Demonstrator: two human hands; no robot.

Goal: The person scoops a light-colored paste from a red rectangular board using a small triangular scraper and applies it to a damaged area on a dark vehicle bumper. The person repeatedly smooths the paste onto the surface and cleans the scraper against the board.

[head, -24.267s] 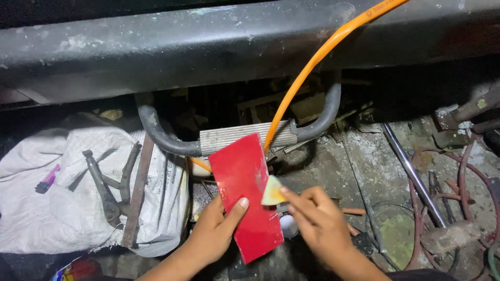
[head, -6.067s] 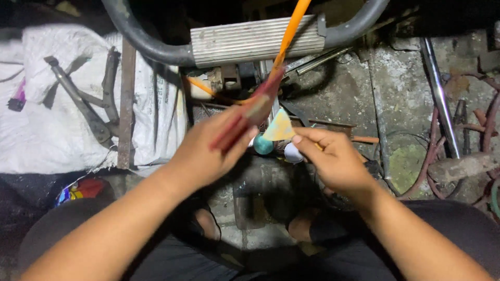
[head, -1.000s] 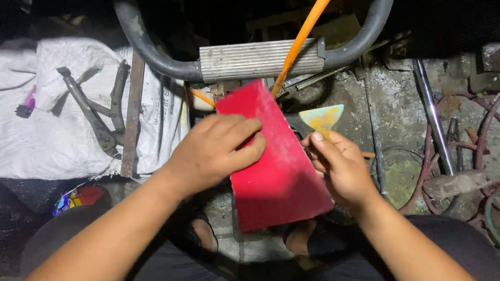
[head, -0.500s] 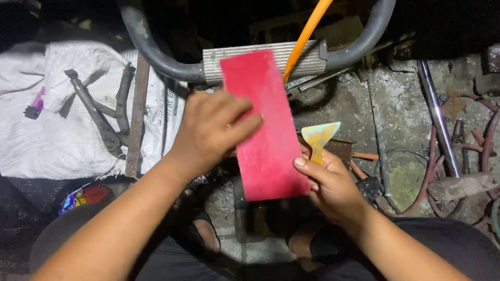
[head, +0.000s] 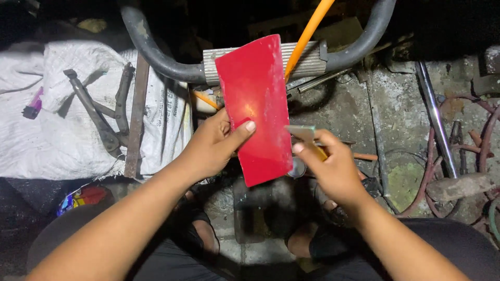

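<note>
The left hand grips a glossy red panel by its left edge, thumb pressed across the face, holding it upright in front of the ribbed metal footrest. The right hand is closed on a small scraper, whose pale blade sits just beside the panel's right edge (touching or not, I cannot tell). An orange tube slants up from behind the panel. Left of the footrest, 1 white sack carries long-handled pliers and a small purple-tipped object. A crumpled, colourful wrapper lies below the sack.
</note>
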